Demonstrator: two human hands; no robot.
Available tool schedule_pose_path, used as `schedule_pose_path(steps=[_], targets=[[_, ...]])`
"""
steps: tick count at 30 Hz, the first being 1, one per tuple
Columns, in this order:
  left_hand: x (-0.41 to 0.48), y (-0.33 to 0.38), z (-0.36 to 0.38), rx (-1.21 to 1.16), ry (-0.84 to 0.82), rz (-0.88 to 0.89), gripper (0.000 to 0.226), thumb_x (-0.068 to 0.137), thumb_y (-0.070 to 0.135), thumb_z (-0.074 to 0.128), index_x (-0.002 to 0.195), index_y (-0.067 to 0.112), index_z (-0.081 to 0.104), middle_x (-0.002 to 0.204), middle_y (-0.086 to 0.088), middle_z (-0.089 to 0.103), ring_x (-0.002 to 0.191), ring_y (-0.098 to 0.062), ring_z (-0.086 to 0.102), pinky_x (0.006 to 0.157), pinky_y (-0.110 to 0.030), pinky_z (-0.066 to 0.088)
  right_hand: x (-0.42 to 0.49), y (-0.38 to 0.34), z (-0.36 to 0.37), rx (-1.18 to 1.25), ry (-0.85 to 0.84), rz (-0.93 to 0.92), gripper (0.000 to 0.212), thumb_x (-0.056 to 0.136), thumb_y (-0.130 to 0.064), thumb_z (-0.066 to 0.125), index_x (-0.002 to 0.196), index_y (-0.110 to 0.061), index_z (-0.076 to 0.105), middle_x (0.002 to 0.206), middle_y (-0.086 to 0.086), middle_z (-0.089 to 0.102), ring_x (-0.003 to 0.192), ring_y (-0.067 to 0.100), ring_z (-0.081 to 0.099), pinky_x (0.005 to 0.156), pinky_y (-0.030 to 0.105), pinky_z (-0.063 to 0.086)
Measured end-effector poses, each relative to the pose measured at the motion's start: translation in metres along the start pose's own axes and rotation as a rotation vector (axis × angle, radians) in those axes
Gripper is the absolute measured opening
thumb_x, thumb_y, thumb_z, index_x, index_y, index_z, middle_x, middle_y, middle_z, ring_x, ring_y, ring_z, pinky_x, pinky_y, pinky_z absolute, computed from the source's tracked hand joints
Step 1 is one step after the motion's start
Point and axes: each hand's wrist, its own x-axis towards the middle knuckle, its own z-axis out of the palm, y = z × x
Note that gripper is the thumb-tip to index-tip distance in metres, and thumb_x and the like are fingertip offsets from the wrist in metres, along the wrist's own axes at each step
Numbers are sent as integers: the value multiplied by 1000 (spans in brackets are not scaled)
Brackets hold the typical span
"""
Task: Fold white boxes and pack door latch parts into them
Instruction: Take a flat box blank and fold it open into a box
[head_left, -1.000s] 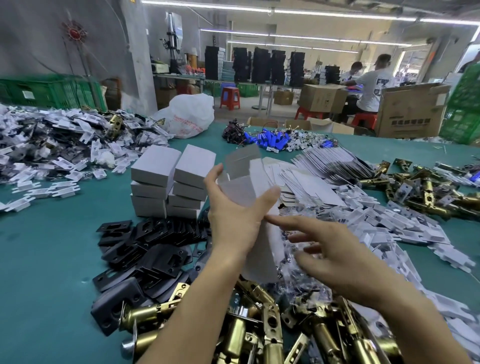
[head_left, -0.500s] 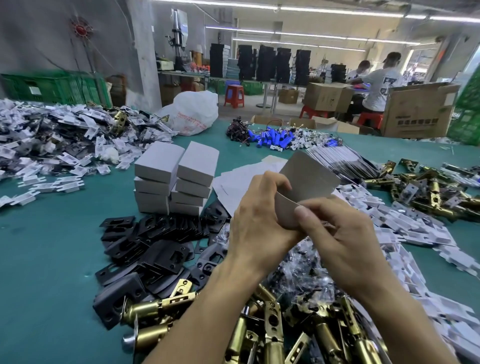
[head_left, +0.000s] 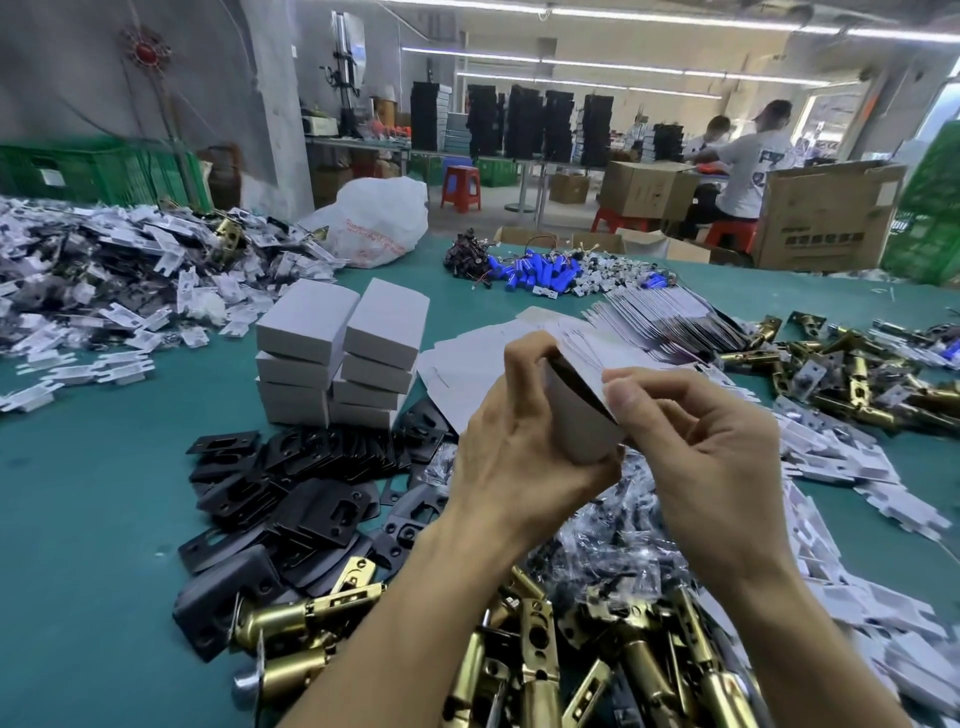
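Observation:
A half-formed white box (head_left: 579, 410) sits between both hands above the green table (head_left: 78, 493), its open mouth dark inside. My left hand (head_left: 519, 447) grips its left side and bottom, fingers curled over the top edge. My right hand (head_left: 696, 441) pinches the box's right flap with thumb and forefinger. Brass door latches (head_left: 524, 649) lie heaped below my forearms. Black strike plates (head_left: 291, 499) spread to the left. Flat white box blanks (head_left: 670, 317) fan out behind the hands.
Two stacks of folded white boxes (head_left: 343, 353) stand left of the hands. White card inserts (head_left: 857, 499) lie at right, more latches (head_left: 852, 369) far right, a mixed parts pile (head_left: 104, 280) far left, blue parts (head_left: 540, 270) at the back. Two people (head_left: 748, 166) work beyond cartons.
The flat blank was brought in between both hands and popped open into a box shape. My right hand went from open fingers to pinching its flap.

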Motion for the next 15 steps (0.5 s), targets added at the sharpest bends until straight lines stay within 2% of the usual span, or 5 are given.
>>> schedule_pose_path(steps=[3,5,8,13,15], targets=[[0,0,1,2,33,15,76,74,32,82,111,34,16,98,5,62,72,-21,65,57,-41,54,0,-4,-1,0,-4,12,28,73,-35,73,95,-17,73,90,-1,76,86,14,73,72,25,59],[-1,0,1,-6,35,27,78,74,31,82,114,35,16,98,7,60,70,-19,65,56,-40,54,1,-5,0,-23,-5,3,26,75,-32,73,96,-16,74,89,-2,77,86,13,74,72,26,60],[-1,1,0,-13,29,37,80,73,29,81,118,36,16,98,8,58,69,-18,64,55,-40,53,2,-6,-2,-7,-4,14,15,82,-26,73,93,-16,76,88,0,77,86,18,74,76,39,61],[-1,2,-2,-22,18,-2,83,71,29,82,123,36,18,98,8,58,70,-20,64,57,-42,54,2,-12,-3,36,-44,52,17,77,-32,75,89,-20,76,87,-1,77,84,16,75,73,28,60],[-1,3,-2,11,28,-29,83,68,32,84,124,38,23,96,7,60,72,-20,63,60,-43,54,2,-11,-2,26,-42,70,17,73,-29,76,88,-22,76,88,0,78,87,18,74,77,31,60]])
